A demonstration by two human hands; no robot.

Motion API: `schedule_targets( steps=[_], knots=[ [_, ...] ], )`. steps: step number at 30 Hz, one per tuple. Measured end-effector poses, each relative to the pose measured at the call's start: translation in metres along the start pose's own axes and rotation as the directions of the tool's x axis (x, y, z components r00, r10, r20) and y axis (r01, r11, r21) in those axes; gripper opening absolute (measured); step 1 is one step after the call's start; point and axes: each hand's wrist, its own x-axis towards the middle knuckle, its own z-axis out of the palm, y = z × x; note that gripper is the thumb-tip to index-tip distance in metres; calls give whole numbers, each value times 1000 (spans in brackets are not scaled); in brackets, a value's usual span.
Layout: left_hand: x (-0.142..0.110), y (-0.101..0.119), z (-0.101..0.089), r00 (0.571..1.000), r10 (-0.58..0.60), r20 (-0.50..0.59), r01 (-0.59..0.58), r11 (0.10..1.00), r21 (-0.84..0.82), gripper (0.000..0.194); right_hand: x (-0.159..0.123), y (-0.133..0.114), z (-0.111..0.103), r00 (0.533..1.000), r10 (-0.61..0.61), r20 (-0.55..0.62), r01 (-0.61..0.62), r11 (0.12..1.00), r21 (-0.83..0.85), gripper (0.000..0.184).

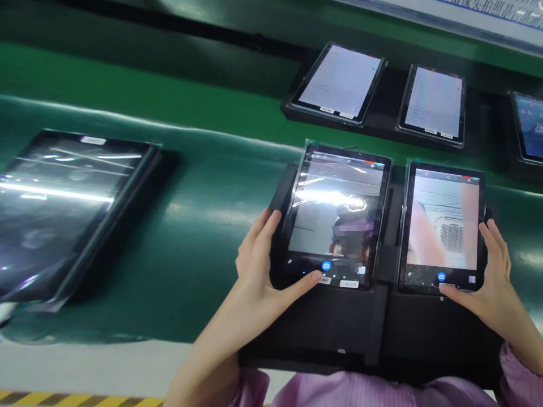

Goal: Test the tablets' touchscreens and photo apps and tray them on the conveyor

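Two tablets lie side by side on a black tray [339, 328] in front of me, both showing a camera screen. My left hand [263, 265] grips the lower left edge of the left tablet [337, 212], fingers behind its side and the thumb stretched onto the screen near the blue shutter button. My right hand [492, 277] holds the lower right edge of the right tablet [443, 226], its thumb touching the bottom edge near that screen's blue button.
The tray sits on a green conveyor belt [190, 237]. Another tablet in clear wrap [63, 203] lies at the left. Farther back a black tray [382, 121] carries two lit tablets, with a third tablet [528, 127] at the right edge. A yellow-black stripe marks the near edge.
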Motion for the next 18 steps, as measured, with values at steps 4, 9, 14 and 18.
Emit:
schedule_targets(
  steps=[4, 9, 14, 18],
  knots=[
    [1, -9, -4, 999, -22, 27, 23, 998, -51, 91, 0, 0, 1, 1000, 16, 2, -16, 1000, -21, 110],
    [25, -24, -25, 980, -165, 109, 183, 966, -180, 94, 4, 6, -7, 998, -12, -59, 19, 993, 114, 94],
    [85, -14, -41, 964, -213, 156, 245, 942, -228, 75, 27, 30, -9, 985, -7, -173, 29, 991, 129, 72],
    [148, -2, -27, 979, -130, 158, 175, 933, -313, 72, 64, 66, 8, 966, 186, -181, -143, 963, 226, 71]
  ],
)
